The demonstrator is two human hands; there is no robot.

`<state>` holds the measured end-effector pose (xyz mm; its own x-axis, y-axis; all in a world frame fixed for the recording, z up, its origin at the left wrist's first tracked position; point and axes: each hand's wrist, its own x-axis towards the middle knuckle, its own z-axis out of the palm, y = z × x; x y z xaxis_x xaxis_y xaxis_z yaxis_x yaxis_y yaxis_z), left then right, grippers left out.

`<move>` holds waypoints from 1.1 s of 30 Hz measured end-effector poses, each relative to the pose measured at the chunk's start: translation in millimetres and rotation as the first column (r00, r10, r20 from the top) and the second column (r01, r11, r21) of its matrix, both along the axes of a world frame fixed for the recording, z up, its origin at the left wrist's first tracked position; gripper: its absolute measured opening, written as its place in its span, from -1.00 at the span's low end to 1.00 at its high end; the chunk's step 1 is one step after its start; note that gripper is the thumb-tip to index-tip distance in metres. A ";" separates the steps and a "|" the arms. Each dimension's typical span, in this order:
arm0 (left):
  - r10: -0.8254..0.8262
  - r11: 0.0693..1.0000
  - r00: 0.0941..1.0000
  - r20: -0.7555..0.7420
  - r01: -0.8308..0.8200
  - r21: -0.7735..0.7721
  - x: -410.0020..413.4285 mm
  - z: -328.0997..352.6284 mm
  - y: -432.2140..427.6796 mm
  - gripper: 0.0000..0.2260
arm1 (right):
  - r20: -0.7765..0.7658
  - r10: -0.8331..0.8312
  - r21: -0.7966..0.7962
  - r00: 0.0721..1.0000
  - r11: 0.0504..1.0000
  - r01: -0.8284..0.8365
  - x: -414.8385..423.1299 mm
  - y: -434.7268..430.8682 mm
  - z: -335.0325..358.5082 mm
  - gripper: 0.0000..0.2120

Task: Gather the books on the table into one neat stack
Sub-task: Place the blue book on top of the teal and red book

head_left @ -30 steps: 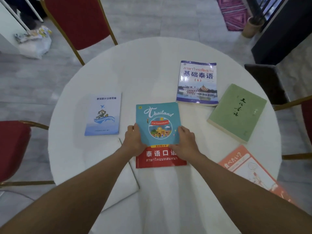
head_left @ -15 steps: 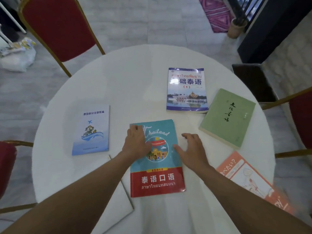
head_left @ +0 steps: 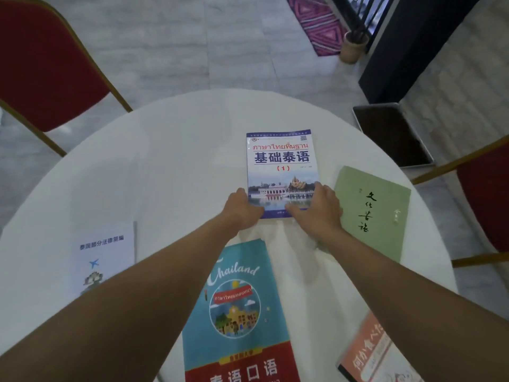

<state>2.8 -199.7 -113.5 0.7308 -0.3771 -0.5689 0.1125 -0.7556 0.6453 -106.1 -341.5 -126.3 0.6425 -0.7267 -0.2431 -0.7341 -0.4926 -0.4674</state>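
Observation:
A blue and white textbook with a palace photo (head_left: 281, 161) lies flat at the middle of the round white table (head_left: 179, 150). My left hand (head_left: 242, 209) grips its near left corner and my right hand (head_left: 316, 209) grips its near right corner. The teal and red Thailand book (head_left: 237, 307) lies flat near me between my forearms. A green book (head_left: 377, 210) lies to the right of my right hand. A pale blue booklet (head_left: 106, 257) lies at the left, partly under my left forearm. An orange book (head_left: 374, 354) sits at the bottom right.
Red chairs with gold frames stand at the far left (head_left: 49, 64) and at the right (head_left: 484, 194). A dark tray (head_left: 391, 133) lies on the floor beyond the table's right edge. A purple rug (head_left: 316, 23) and a small basket (head_left: 354, 46) are farther back.
Both hands left the Thailand book, which now lies near me, and reached forward to take hold of the blue and white textbook's near corners. The view has moved closer.

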 end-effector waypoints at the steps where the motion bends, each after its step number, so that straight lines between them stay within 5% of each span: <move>1: 0.046 0.999 0.999 -0.026 -0.046 -0.020 1.6 -3.4 -4.3 -0.58 | -0.059 0.008 -0.020 0.998 1.000 -0.009 4.5 -1.3 -2.6 -0.15; 8: 0.318 0.906 0.911 -0.262 -0.373 -0.198 9.1 -8.3 -15.6 -0.66 | -0.165 0.019 -0.023 0.986 0.999 -0.023 11.5 -3.5 -5.9 0.01; 16: 0.296 0.849 0.897 -0.328 -0.404 -0.339 0.5 28.2 10.2 -0.56 | -0.101 -0.024 0.172 0.995 0.984 0.041 7.2 12.7 8.1 -0.39; 20: 0.260 0.848 0.911 -0.320 -0.374 -0.375 -12.5 51.7 33.4 -0.61 | 0.072 -0.202 0.466 0.977 0.872 0.146 3.1 22.3 21.3 -0.41; 27: 0.209 0.863 0.906 -0.367 -0.348 -0.367 -46.0 85.2 94.7 -0.70 | -0.007 -0.411 0.856 0.912 0.469 0.218 -26.5 39.7 46.6 -0.71; 33: 0.231 0.921 0.944 -0.235 -0.290 -0.259 -94.8 78.4 140.4 -0.61 | 0.060 -0.335 0.847 0.940 0.516 0.130 -58.3 75.2 52.1 -0.59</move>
<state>-92.0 -59.3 -35.2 0.7104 -0.3566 -0.6068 0.4263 -0.4680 0.7741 -164.4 -266.3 -74.2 0.5859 -0.3986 -0.7056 -0.6076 0.3601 -0.7080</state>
